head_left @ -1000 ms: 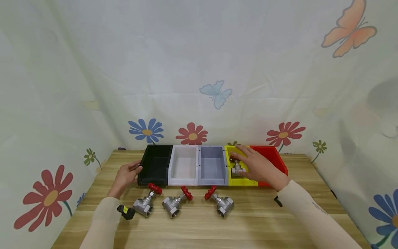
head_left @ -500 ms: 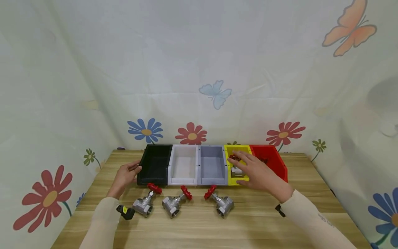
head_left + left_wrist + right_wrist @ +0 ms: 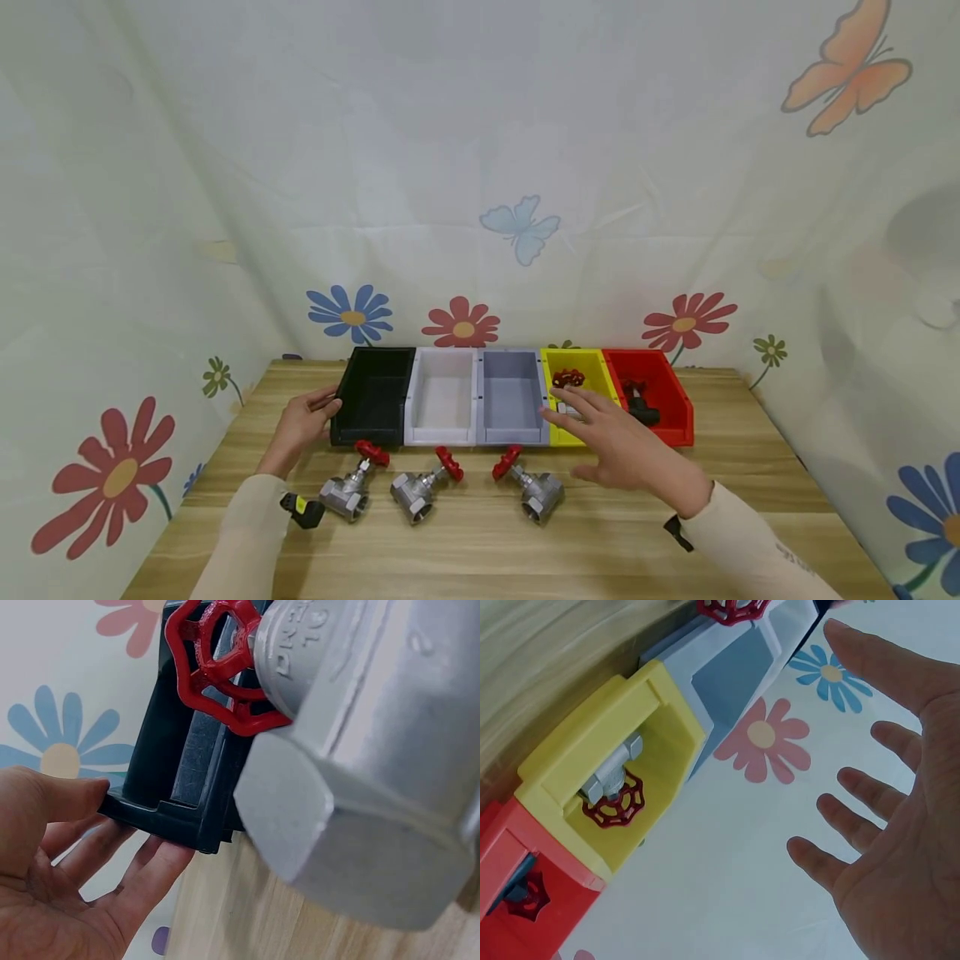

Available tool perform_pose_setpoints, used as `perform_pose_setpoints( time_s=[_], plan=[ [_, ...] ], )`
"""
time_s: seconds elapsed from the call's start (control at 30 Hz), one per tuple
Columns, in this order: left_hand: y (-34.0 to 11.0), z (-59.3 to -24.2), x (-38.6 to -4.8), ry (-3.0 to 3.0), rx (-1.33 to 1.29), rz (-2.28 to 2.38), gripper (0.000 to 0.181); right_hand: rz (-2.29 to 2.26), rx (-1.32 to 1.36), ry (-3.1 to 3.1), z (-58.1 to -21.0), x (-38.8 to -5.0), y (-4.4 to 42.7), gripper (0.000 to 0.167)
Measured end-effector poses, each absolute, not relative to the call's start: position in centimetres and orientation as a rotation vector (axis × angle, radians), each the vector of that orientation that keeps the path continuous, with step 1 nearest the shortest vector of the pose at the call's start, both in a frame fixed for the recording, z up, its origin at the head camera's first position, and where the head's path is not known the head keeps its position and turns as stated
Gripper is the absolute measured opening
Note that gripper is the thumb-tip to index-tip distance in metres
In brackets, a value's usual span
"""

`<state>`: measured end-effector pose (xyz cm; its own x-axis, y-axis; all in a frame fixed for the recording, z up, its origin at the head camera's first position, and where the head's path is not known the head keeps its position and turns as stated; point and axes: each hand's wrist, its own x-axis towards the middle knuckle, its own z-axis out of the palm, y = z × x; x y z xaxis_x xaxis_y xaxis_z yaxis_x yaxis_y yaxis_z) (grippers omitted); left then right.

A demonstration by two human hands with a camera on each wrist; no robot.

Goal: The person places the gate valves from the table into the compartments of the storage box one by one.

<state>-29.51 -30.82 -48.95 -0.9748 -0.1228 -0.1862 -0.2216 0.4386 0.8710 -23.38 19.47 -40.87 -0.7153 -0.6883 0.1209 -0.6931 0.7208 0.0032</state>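
On the near tabletop, the rightmost valve seemed heavy, rigid; best gripped round its middle. Left hand pinched black bin; right hand was spread, empty.

Five bins stand side by side in one row on the table, with the cloth wall behind. Order, left to right: first bin, second bin, third bin, fourth bin, fifth bin. One inner valve lies in the fourth; one end valve lies in the fifth. On the table before the row: left valve ahead of the first, middle valve ahead of the second, right valve ahead of the third and fourth. Left hand grips the first bin's outer left side. Right hand is in front of the fourth and fifth, apart from both.
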Motion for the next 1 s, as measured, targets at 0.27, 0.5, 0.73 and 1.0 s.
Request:
perform_pose_setpoints(
  time_s=[0.27,0.5,0.73,1.0],
  plan=[
    [-31.0,-49.2,-29.7,2.576,-0.320,1.598,0.052,0.042,1.221,-2.839,-41.7,-22.9,18.3,0.097],
    [-31.2,-49.3,-29.7,2.572,-0.315,1.588,0.051,0.069,1.283,-2.885,-42.5,-22.6,17.1,0.099],
    [-31.4,-49.6,-29.8,2.565,-0.301,1.598,0.052,0.036,1.391,-2.860,-43.5,-22.4,16.1,0.100],
    [-31.5,-49.8,-30.0,2.571,-0.280,1.595,0.054,-0.018,1.443,-2.864,-44.2,-22.5,15.1,0.102]
  ],
)
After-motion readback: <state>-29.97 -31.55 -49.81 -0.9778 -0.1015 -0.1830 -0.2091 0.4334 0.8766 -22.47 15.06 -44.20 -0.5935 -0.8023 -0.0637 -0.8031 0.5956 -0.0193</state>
